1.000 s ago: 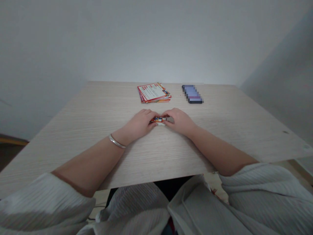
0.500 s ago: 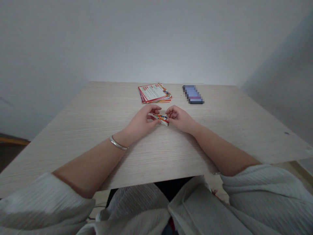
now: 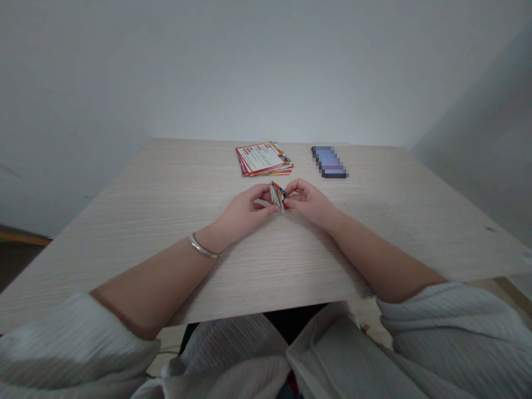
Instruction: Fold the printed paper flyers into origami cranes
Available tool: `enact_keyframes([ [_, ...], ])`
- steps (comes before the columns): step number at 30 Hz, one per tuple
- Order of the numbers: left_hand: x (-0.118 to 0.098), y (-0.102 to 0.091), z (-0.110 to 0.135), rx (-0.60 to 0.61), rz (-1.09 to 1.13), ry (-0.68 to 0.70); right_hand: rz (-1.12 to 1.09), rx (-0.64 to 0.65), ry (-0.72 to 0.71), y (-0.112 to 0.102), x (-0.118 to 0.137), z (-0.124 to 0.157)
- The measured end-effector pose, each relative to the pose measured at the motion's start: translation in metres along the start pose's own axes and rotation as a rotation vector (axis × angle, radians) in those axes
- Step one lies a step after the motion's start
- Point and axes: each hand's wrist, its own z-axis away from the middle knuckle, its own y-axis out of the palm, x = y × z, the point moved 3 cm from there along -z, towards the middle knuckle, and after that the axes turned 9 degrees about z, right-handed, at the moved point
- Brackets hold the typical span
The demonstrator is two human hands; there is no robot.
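Note:
Between my two hands is a small piece of folded paper (image 3: 277, 195), printed in red, orange and blue with white layers showing on its left side. My left hand (image 3: 248, 209) pinches its left side between thumb and fingers. From the other side, my right hand (image 3: 308, 203) grips the paper's right edge with thumb and curled fingers. The paper stands up at a tilt just above the table. My fingers hide part of it.
A fanned stack of printed sheets with red borders (image 3: 261, 158) lies beyond my hands. To its right a phone (image 3: 330, 162) lies with its screen pixelated. The pale wood-grain table (image 3: 137, 205) meets a wall (image 3: 257, 66) at the back.
The folded paper has turned from lying nearly flat to standing more upright, its white layered edges now showing. My left hand has shifted slightly right and its fingers have closed in on the paper.

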Motion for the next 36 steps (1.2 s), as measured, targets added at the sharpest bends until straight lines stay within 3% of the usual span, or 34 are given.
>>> enact_keyframes([
  [6,-0.002,0.000,0.001,-0.034,-0.048,-0.013,0.035,-0.037,-0.035,0.004,0.002,0.001],
  [13,0.004,0.000,0.000,-0.041,0.023,0.006,0.143,-0.227,-0.076,0.002,0.008,0.005],
  [20,0.007,-0.003,-0.003,-0.095,0.059,0.018,0.292,-0.142,-0.173,0.005,0.021,0.011],
  [24,0.007,-0.004,-0.003,-0.098,0.074,-0.018,0.361,-0.154,-0.214,0.005,0.021,0.011],
  [36,0.010,-0.010,-0.004,-0.144,-0.099,0.067,0.425,-0.166,-0.258,0.003,0.019,0.008],
])
